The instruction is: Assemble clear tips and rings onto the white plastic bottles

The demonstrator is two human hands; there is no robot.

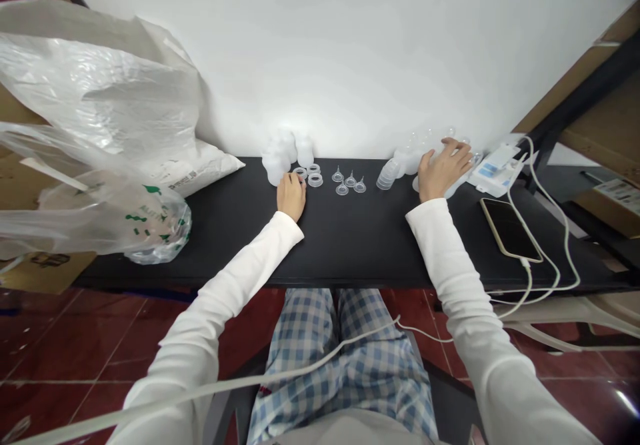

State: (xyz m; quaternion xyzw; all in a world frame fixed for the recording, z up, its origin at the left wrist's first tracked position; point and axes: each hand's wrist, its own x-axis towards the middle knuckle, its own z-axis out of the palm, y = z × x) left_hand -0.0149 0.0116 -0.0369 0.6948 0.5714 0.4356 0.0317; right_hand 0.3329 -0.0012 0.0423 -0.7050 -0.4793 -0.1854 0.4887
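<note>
My left hand (pixel 291 196) rests on the black table with its fingers curled together at a white plastic ring (pixel 300 172), which the fingertips partly hide. Two more rings (pixel 315 179) lie just right of it, and several small frosted bottles (pixel 275 164) stand behind. Between my hands are several clear teat-like discs (pixel 351 181) with thin upright tips. My right hand (pixel 443 168) reaches over a cluster of clear domed covers (pixel 429 137), fingers spread; its palm hides some of them. Left of that hand, a leaning row of translucent round discs (pixel 387 174) touches whitish pieces.
Large white plastic bags (pixel 125 98) and a clear bag with green print (pixel 155 222) crowd the left. At right are a white power strip (pixel 495 170), a charging phone (pixel 510 228) and loose white cables. One cable (pixel 300 370) crosses my lap. A white wall closes the back.
</note>
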